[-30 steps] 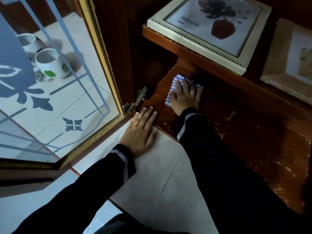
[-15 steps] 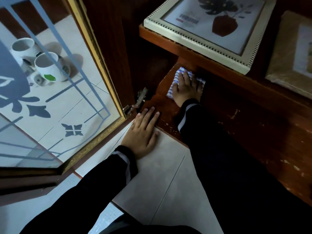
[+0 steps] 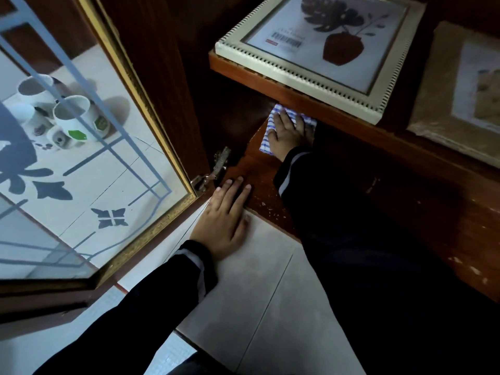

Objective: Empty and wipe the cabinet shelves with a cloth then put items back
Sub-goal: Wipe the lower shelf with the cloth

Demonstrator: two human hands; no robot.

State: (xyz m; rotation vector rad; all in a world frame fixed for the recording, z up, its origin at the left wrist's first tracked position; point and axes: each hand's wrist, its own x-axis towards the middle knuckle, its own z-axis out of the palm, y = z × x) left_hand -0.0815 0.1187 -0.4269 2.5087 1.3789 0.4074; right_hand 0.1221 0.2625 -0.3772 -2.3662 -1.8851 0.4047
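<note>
Blue-and-white checked cloth is at the left end of the cabinet's bottom shelf, and we've got our right hand pressed flat on it, fingers straight. Our left hand lies flat too, palm on the floor tile, fingertips on the shelf edge.

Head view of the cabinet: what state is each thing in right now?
Cabinet door: swung open.
Cloth: spread flat on the lower shelf, under the right hand.
Right hand: fingers straight, pressing the cloth.
Left hand: flat, resting across floor tile and shelf edge.
Picture frame: lying face up on the upper shelf.
Wrapped frame: lying flat beside it.
Mugs: out on the floor, seen through the door's glass.
</note>
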